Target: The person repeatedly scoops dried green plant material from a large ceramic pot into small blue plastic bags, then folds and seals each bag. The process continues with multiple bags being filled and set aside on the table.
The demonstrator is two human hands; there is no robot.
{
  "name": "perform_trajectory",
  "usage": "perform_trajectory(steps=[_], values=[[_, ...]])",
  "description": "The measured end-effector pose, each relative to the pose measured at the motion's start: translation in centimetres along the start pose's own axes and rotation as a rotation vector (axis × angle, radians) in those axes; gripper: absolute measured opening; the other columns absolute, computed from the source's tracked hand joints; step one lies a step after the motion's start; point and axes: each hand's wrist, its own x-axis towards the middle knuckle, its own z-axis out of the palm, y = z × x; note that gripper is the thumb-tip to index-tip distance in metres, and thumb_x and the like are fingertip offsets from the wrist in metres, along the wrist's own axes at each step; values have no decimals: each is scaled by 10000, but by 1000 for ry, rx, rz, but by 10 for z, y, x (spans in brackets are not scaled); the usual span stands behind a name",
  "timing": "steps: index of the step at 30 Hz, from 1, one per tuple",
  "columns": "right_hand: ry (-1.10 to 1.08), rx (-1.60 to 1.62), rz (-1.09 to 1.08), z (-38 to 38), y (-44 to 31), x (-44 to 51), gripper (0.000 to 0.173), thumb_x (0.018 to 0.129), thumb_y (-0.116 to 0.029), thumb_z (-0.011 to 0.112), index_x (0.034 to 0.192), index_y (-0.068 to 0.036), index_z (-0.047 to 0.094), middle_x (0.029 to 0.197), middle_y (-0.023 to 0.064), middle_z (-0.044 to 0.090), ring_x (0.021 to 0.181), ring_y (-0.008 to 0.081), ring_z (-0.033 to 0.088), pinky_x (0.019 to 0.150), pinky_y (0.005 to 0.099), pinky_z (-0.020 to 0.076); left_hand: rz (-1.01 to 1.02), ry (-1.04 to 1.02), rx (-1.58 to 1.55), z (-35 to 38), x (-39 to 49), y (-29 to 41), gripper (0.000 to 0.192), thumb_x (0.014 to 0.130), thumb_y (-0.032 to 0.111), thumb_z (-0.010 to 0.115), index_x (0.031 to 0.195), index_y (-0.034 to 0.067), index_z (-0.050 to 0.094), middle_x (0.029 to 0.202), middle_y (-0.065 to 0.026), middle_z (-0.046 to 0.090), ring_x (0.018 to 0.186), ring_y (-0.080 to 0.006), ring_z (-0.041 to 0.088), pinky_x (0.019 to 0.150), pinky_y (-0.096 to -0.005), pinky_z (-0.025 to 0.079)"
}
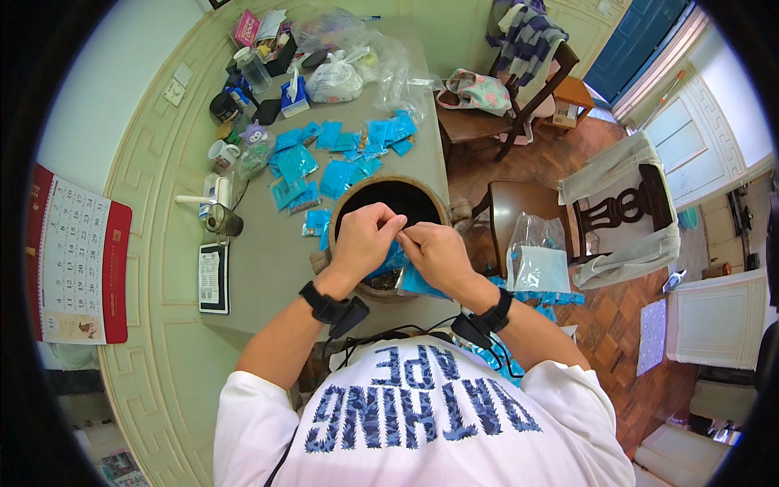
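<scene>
My left hand (pixel 365 240) and my right hand (pixel 439 255) meet fingertip to fingertip over a round, dark-lined pot (pixel 389 179). Thumbs and forefingers pinch the top edge of a blue plastic packet (pixel 420 283), which hangs over the pot's near side, partly behind my right hand. Whether its edge is torn is hidden by the fingers. Loose brownish contents (pixel 384 281) show low in the pot. Many flat blue packets (pixel 338 178) lie scattered on the table just beyond and left of the pot.
The grey-green table (pixel 268 274) bears a tablet (pixel 213 279), a metal cup (pixel 224 220), a mug (pixel 223 153), a tissue box (pixel 294 97) and plastic bags (pixel 336 82). Right stands a wooden chair (pixel 523 213) with a clear plastic bag (pixel 538 262). More blue packets (pixel 551 298) lie below it.
</scene>
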Motion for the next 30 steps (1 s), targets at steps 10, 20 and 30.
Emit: perform_trajectory(steps=[10, 20, 30], values=[[-117, -41, -89, -21, -20, 21, 257, 1014, -230, 660, 920, 2, 718, 845, 199, 682, 813, 428, 667, 709, 511, 520, 572, -31, 328, -31, 0, 10, 175, 1007, 92, 659, 867, -9, 633, 852, -174, 635, 786, -410, 600, 688, -475, 491], [250, -325, -365, 4, -33, 2, 229, 898, -127, 741, 734, -72, 592, 723, 103, 582, 601, 340, 622, 514, 451, 483, -98, -190, -426, -12, -1, -23, 300, 1052, 234, 642, 906, -21, 708, 779, -81, 681, 718, -170, 590, 678, -339, 476], [49, -226, -130, -25, -35, 9, 197, 1000, -260, 699, 940, -77, 737, 890, 103, 688, 813, 365, 687, 702, 481, 542, 372, -311, -120, -79, 13, -2, 325, 1062, 149, 656, 1344, -8, 693, 1165, -114, 775, 964, -162, 710, 882, -298, 564]])
